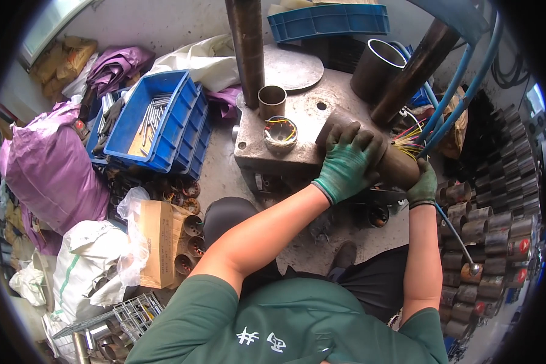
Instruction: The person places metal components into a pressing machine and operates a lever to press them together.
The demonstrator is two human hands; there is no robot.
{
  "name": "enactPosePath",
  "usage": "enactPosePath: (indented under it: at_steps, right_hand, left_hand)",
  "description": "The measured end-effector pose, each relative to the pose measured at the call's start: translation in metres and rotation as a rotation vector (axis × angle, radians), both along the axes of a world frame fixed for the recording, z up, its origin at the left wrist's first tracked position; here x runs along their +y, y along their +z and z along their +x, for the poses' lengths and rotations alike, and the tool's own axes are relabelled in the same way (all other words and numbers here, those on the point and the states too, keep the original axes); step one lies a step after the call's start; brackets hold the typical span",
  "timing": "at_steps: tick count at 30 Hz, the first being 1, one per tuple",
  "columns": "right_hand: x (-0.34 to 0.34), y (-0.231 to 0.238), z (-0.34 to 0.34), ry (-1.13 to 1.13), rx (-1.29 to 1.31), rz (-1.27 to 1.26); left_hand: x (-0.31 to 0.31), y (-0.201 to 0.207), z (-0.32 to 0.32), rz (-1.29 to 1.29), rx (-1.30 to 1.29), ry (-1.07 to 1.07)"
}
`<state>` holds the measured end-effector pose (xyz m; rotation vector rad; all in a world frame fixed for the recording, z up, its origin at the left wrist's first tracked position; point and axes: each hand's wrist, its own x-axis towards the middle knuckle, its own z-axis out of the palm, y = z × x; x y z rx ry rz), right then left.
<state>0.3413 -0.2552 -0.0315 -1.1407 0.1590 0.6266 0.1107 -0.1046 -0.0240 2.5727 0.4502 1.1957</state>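
Observation:
A dark metal cylinder (401, 165) lies tilted over the right front edge of the press table (264, 151). My left hand (349, 161), in a green glove with dark fingers, is closed over its middle. My right hand (423, 184), also gloved, grips its near right end; some of those fingers are hidden behind it. Yellow and pink wires (408, 144) fan out beside the cylinder's far side; where they start is hidden. To the left on the table sits a ring-shaped motor stator (279, 133) with coloured wires, in front of a short steel tube (272, 101).
Two thick steel columns (246, 54) (415, 70) rise from the press table. A wide dark tube (379, 70) stands behind. Blue hoses (461, 91) and a ball-ended lever (474, 267) are at right, near stacked metal sleeves (497, 233). Blue crates (158, 121) hold metal rods at left.

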Motion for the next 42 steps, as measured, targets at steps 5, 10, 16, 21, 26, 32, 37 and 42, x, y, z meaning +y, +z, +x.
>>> enactPosePath:
  at_steps: [5, 10, 16, 21, 26, 32, 37, 42]
  right_hand:
    - [-0.007, -0.018, 0.049, -0.136, -0.051, -0.048]
    - [0.018, -0.002, 0.009, -0.302, -0.529, -0.104]
    - [0.027, 0.023, -0.022, 0.005, -1.505, -0.221]
    - [0.041, 0.074, -0.048, 0.336, -2.111, -0.496]
    - [0.042, 0.082, -0.067, 0.253, -2.152, -0.503]
    - [0.030, 0.062, -0.039, 0.167, -1.865, -0.532]
    - [0.029, 0.059, -0.048, 0.164, -1.528, -0.428]
    - [0.021, 0.063, -0.049, 0.188, -1.230, -0.233]
  left_hand:
    - [-0.007, 0.002, 0.009, 0.018, -0.001, 0.001]
    - [0.014, 0.003, -0.005, -0.087, -0.275, -0.095]
    - [0.026, 0.010, -0.005, -0.476, -0.551, -0.397]
    - [0.052, 0.019, -0.004, -0.943, -0.723, -0.202]
    - [0.077, 0.010, -0.009, -0.904, -0.795, -0.359]
    - [0.071, 0.016, -0.005, -0.816, -0.703, -0.377]
    - [0.074, 0.010, 0.001, -0.875, -0.799, -0.329]
    - [0.081, 0.033, 0.003, -0.953, -0.825, -0.191]
